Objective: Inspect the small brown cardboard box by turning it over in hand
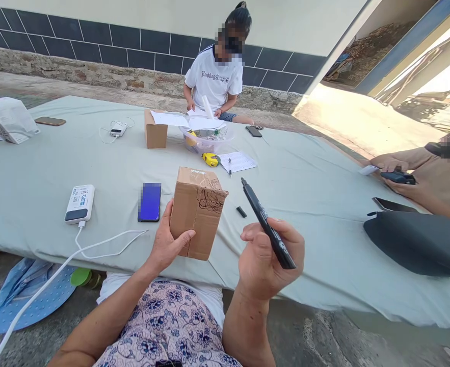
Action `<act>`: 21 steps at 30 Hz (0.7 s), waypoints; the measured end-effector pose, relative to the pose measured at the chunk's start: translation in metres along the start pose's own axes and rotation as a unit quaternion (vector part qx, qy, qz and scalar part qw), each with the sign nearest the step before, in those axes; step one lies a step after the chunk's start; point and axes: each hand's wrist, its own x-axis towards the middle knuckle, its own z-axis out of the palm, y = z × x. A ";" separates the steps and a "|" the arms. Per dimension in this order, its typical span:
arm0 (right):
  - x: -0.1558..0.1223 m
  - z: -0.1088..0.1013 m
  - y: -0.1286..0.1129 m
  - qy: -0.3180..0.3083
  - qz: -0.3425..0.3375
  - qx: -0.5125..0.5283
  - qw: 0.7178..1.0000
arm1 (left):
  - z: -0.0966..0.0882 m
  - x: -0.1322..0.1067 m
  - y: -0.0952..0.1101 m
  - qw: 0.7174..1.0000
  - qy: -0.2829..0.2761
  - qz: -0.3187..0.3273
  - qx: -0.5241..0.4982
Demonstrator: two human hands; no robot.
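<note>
My left hand (168, 243) grips the lower left side of a brown cardboard box (192, 219), thumb across its near face. Black scribbled lines cover the box's upper right corner, and a pale label shows on its top. In my right hand (268, 260) is a black marker pen (265, 219), uncapped, its tip pointing up and left, apart from the box. The marker's black cap (241, 211) lies on the cloth between the box and the pen. Left of the box rests a phone (149, 202) with a blue screen.
A white power bank (80, 204) with a cable lies to the left. Farther back are a yellow tape measure (211, 159), a paper sheet (239, 161) with a pen, a plastic basin (225, 142) and another carton (156, 133). A black case (412, 242) lies right. Other people sit around.
</note>
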 end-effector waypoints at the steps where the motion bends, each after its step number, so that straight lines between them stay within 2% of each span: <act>1: -0.002 0.003 0.001 0.006 -0.037 -0.019 0.999 | 0.000 0.000 0.000 1.000 0.000 0.002 0.001; 3: -0.005 0.008 0.004 0.001 -0.093 -0.062 0.994 | 0.001 0.001 -0.001 1.000 0.001 0.008 0.004; 5: -0.007 0.011 0.006 -0.035 -0.125 -0.102 0.986 | 0.001 0.001 -0.002 1.000 0.004 0.015 0.005; 9: -0.007 0.012 0.008 -0.123 -0.141 -0.122 0.975 | 0.001 0.002 -0.002 1.000 0.006 0.018 0.001; 12: -0.007 0.010 0.007 -0.150 -0.141 -0.094 0.974 | 0.001 0.002 -0.002 1.000 0.003 0.014 0.001; 14: -0.007 0.007 0.006 -0.121 -0.144 -0.082 0.979 | 0.001 0.002 -0.002 1.000 0.003 0.011 -0.002; 17: -0.005 0.000 0.008 -0.016 -0.163 -0.109 0.981 | 0.000 0.001 -0.001 1.000 0.001 0.002 -0.003; 19: -0.003 -0.004 0.012 0.047 -0.170 -0.157 0.972 | 0.000 0.001 0.000 1.000 -0.002 -0.002 -0.001; 21: -0.001 -0.005 0.016 0.065 -0.172 -0.196 0.963 | 0.000 0.001 0.000 1.000 -0.002 -0.001 0.003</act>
